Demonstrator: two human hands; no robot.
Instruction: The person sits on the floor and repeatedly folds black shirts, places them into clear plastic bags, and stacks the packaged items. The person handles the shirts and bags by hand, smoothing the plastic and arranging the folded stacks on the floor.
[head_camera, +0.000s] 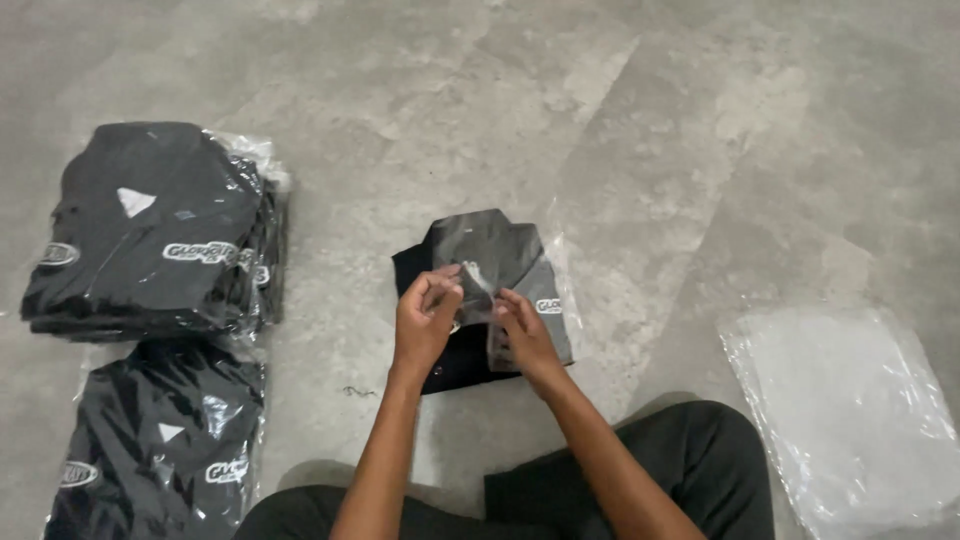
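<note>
A folded black shirt (450, 365) lies on the floor in front of me, its upper part inside a clear plastic bag (520, 260). My left hand (425, 320) pinches the bag's open edge at the middle of the shirt. My right hand (525, 335) grips the same edge just to the right. Both hands rest over the shirt's lower half, fingers closed on the plastic.
At the left stands a stack of bagged black shirts (150, 230), and another bagged shirt (160, 450) lies below it. A pile of empty clear bags (850, 410) sits at the right. My knees in dark trousers (650, 470) are at the bottom. The floor is grey concrete.
</note>
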